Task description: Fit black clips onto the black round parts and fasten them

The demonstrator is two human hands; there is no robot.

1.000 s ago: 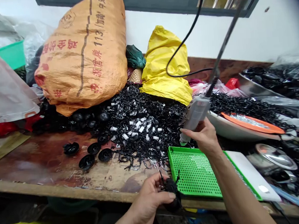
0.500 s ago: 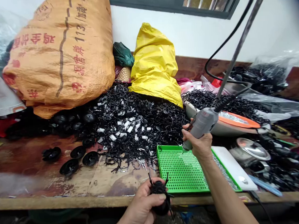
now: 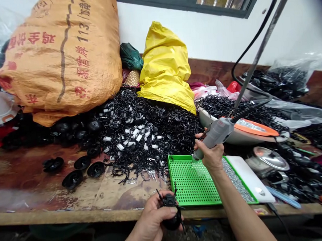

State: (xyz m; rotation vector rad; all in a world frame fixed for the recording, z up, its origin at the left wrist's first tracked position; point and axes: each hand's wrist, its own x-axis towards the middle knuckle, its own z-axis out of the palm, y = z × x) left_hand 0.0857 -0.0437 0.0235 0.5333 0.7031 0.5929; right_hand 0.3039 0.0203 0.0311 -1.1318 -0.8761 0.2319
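My left hand (image 3: 153, 219) is closed round a black plastic assembly (image 3: 171, 221) with thin legs, at the table's front edge, its thumb on top. My right hand (image 3: 213, 157) grips a grey electric screwdriver (image 3: 217, 133), which hangs from a rod and black cable. The tool's tip points down to the left over the green perforated tray (image 3: 192, 191). Small metal screws (image 3: 237, 181) lie along the tray's right side. Black round shells (image 3: 72, 179) rest on the table to the left.
Behind lie a heap of black and white parts (image 3: 140, 136), an orange sack (image 3: 92, 66) and a yellow bag (image 3: 165, 65). Right of the tray are a white board (image 3: 244, 173), a metal lidded pot (image 3: 269, 159), a blue-handled item (image 3: 284, 196) and a parts-filled basin (image 3: 207, 119).
My right hand and the screwdriver have shifted slightly left, with the tool more tilted. My left hand still holds the black assembly. The view has shifted a little.
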